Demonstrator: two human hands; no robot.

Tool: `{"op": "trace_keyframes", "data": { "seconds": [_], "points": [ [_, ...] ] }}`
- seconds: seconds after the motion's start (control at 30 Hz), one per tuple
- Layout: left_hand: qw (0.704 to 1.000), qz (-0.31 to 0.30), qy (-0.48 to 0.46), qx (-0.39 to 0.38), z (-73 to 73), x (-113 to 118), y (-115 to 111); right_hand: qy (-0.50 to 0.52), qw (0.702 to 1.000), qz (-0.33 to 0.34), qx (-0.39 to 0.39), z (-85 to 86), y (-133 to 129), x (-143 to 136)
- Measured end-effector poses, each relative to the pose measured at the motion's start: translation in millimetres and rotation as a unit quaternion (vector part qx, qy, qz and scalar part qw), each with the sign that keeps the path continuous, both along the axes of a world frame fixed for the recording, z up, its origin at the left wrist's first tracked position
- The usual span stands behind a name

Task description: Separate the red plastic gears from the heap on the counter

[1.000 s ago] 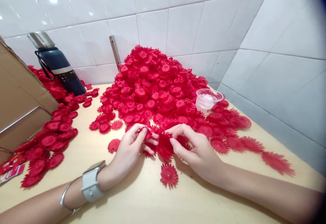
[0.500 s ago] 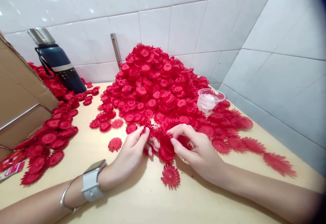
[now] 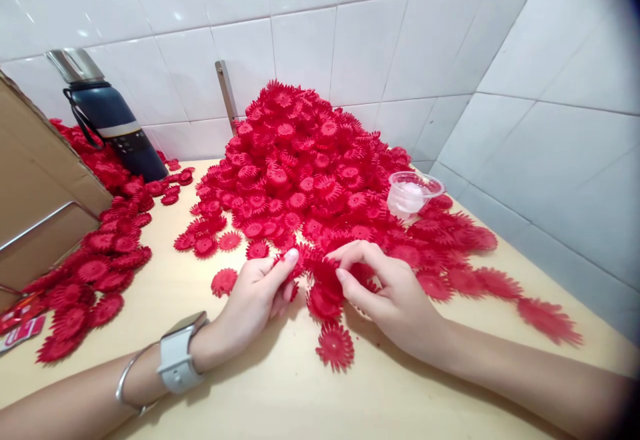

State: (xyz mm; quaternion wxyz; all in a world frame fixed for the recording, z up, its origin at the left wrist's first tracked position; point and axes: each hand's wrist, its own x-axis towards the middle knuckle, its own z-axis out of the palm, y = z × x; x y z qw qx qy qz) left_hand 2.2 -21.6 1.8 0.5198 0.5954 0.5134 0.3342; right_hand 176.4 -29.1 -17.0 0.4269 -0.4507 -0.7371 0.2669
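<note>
A tall heap of red fringed discs (image 3: 300,160) rises against the tiled wall. At its front edge my left hand (image 3: 263,290), with a watch (image 3: 181,357) on the wrist, has thumb and fingers closed on red discs that show by the thumb and under the fingers. Facing it, my right hand (image 3: 385,287) pinches a red disc (image 3: 327,277) between thumb and forefinger. One loose disc (image 3: 335,347) lies on the table just below the hands, and another (image 3: 225,282) lies to the left of my left hand.
A dark blue bottle (image 3: 113,123) leans at the left behind a cardboard box (image 3: 40,180). More red discs (image 3: 93,270) spread beside the box. A clear plastic cup (image 3: 413,195) sits at the heap's right side. Loose discs (image 3: 547,320) trail to the right.
The fingers of my left hand, which were stretched out under the discs, have curled in, and the hand has shifted slightly. My right hand has hardly moved.
</note>
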Motion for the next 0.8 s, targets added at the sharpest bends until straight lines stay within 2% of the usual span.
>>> {"op": "trace_keyframes", "data": {
  "seconds": [0.17,0.37,0.53,0.63,0.8],
  "points": [
    [1.0,-0.029,-0.003,0.001,-2.8,-2.7,-0.7,0.006,1.0,-0.022,0.013,-3.3,0.2,0.1],
    [0.997,-0.076,0.024,0.022,-2.7,-2.7,-1.9,-0.086,0.984,0.074,0.139,1.2,-0.4,0.8],
    [0.99,-0.125,0.05,0.035,-5.1,-4.2,-2.2,-0.066,0.985,0.097,0.124,5.0,-2.7,-1.2],
    [0.985,-0.155,0.061,0.045,-5.9,-4.9,-2.3,-0.082,0.979,0.127,0.139,4.4,-3.0,-2.0],
    [0.976,-0.194,0.083,0.057,-2.4,-3.1,-3.8,-0.112,0.971,0.133,0.162,3.2,-2.1,-1.5]
  ]
}}
